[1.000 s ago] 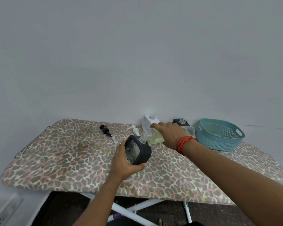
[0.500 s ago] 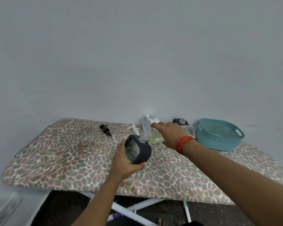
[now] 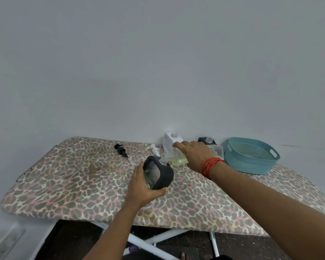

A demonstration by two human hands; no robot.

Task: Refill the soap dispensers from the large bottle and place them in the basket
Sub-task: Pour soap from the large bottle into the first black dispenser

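While palm-down, right hand (image 3: 194,155) around tilted bottle (image 3: 178,158)

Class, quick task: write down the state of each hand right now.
Left hand: closed around the black dispenser.
Right hand: closed around the large bottle, which is tipped to the dispenser's neck.

Matt dark dispenser (image 3: 162,172) – clear glossy bottle (image 3: 178,156) – perforated plastic basket (image 3: 251,160).

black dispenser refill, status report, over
Left hand grips black dispenser, tilted. Right hand holds large bottle tipped, neck at dispenser's mouth. White dispenser stands uncapped behind. Basket at right, no dispenser in it.
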